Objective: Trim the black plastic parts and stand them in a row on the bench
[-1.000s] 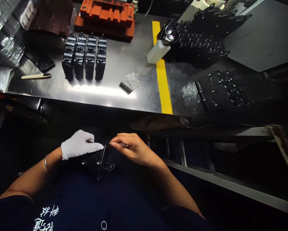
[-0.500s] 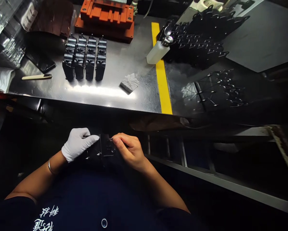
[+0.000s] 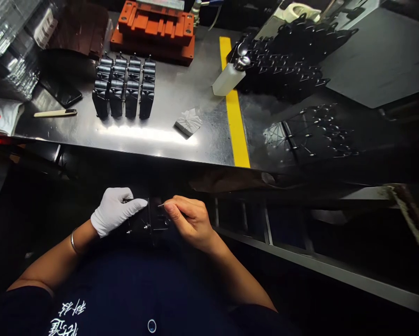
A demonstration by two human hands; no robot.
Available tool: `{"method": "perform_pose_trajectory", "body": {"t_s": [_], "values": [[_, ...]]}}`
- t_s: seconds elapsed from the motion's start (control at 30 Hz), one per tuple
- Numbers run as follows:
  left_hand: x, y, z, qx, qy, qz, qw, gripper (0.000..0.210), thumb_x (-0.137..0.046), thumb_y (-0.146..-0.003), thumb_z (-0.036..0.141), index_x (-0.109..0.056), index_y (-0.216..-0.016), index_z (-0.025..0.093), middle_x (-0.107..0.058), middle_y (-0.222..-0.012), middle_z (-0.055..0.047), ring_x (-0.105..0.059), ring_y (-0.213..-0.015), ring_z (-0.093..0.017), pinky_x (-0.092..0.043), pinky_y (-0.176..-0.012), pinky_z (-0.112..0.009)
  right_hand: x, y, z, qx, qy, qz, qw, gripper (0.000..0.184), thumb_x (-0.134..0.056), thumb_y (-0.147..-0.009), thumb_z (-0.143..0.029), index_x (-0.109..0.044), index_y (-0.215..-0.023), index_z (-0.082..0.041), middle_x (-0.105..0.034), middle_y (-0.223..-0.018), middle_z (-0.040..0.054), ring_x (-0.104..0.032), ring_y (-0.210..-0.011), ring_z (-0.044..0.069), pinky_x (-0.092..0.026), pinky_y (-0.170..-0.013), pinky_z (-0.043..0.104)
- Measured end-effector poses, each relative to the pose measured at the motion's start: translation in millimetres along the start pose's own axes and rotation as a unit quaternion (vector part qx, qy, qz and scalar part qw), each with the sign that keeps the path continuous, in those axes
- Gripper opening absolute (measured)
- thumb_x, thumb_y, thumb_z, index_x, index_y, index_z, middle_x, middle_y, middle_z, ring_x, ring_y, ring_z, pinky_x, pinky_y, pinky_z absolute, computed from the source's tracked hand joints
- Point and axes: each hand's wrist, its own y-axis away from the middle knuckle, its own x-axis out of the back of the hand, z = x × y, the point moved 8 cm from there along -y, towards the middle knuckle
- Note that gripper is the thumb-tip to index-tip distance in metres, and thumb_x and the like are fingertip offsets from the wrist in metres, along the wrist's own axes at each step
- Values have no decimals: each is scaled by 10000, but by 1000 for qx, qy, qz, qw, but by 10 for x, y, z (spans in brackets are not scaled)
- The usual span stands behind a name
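My left hand point(image 3: 113, 211), in a white glove, grips a glossy black molded part point(image 3: 141, 219) by its left side, below the bench edge. The part's dark outline blends into the dark shirt behind it. Bare, my right hand point(image 3: 192, 219) pinches a thin pointed tool point(image 3: 161, 205) between thumb and forefinger. Its tip is over the right portion of the black part; whether it touches cannot be made out.
On the metal bench point(image 3: 143, 140) stand several black parts in a row point(image 3: 125, 88), a folded white cloth block point(image 3: 189, 122), a pen point(image 3: 55, 113), a phone point(image 3: 60, 88), an orange fixture point(image 3: 153, 37) and a pump bottle point(image 3: 229, 79). More black parts point(image 3: 282, 60) are stacked beyond the yellow tape point(image 3: 236, 126).
The black part and my left hand have shifted slightly right. The tool in my right hand shows more clearly; both hands keep their grips.
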Motion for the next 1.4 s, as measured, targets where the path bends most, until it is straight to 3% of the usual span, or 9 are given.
{"method": "perform_pose_trajectory", "body": {"t_s": [0.17, 0.33, 0.4, 0.53, 0.8, 1.13, 1.23, 1.3, 1.4], "values": [[-18, 4, -30, 21, 32, -5, 999, 561, -623, -659, 640, -374, -438, 187, -313, -459, 47, -282, -468, -74, -229, -437, -229, -14, -1, -37, 33, -21, -41, 998, 331, -433, -955, -254, -553, -655, -182, -472, -538, -8, -426, -481, 89, -355, -487, 242], [-47, -4, 16, 0, 35, -18, 999, 569, -657, -626, 638, -375, -428, 185, -301, -448, 52, -267, -458, -68, -216, -433, -229, -49, 39, -6, 25, -127, -117, 985, 401, -406, -966, -326, -537, -613, -187, -460, -504, -10, -420, -447, 93, -350, -461, 249], [-19, -14, 31, -12, 32, -3, 999, 572, -649, -637, 639, -376, -428, 182, -302, -451, 50, -269, -461, -68, -214, -438, -230, 16, 38, 12, 23, -121, -76, 990, 399, -399, -967, -357, -586, -660, -183, -504, -522, 4, -456, -459, 104, -374, -468, 255], [26, -26, -3, -4, 37, 21, 999, 565, -645, -658, 624, -374, -433, 182, -308, -460, 48, -272, -466, -69, -215, -438, -232, 92, 31, -46, 59, -14, 7, 998, 311, -435, -955, -266, -627, -726, -175, -589, -579, 26, -522, -508, 115, -406, -500, 255], [13, -31, -27, 26, 46, 24, 998, 568, -642, -635, 633, -357, -424, 188, -293, -456, 51, -262, -464, -66, -210, -432, -228, 73, 26, -151, 121, 21, 26, 992, 229, -469, -923, -170, -605, -739, -168, -607, -596, 16, -540, -509, 105, -421, -509, 238], [-13, -32, -42, 40, 59, 13, 997, 567, -646, -630, 645, -368, -438, 189, -311, -461, 51, -280, -468, -70, -224, -430, -223, 78, 43, -164, 129, 22, 30, 991, 197, -480, -906, -122, -584, -744, -161, -578, -602, 13, -520, -527, 101, -416, -534, 235], [-14, -25, -56, 35, 55, 14, 998, 569, -657, -629, 644, -380, -439, 186, -319, -456, 52, -282, -463, -69, -227, -426, -220, 60, 30, -132, 117, -15, -4, 993, 233, -464, -920, -132, -554, -707, -162, -510, -570, -9, -455, -502, 83, -366, -508, 224], [-18, -18, -36, 18, 41, 9, 999, 562, -681, -617, 629, -396, -435, 181, -329, -450, 52, -287, -457, -68, -227, -425, -220, 9, 28, -74, 92, -75, -70, 990, 311, -445, -939, -163, -496, -632, -173, -426, -530, -34, -386, -469, 70, -315, -474, 220], [-7, -13, 42, -28, 16, 7, 999, 555, -723, -593, 599, -407, -424, 175, -332, -441, 54, -298, -450, -66, -226, -429, -220, -66, 64, -61, 78, -176, -181, 964, 423, -396, -980, -281, -447, -573, -180, -366, -500, -45, -344, -440, 65, -287, -452, 220]]}}
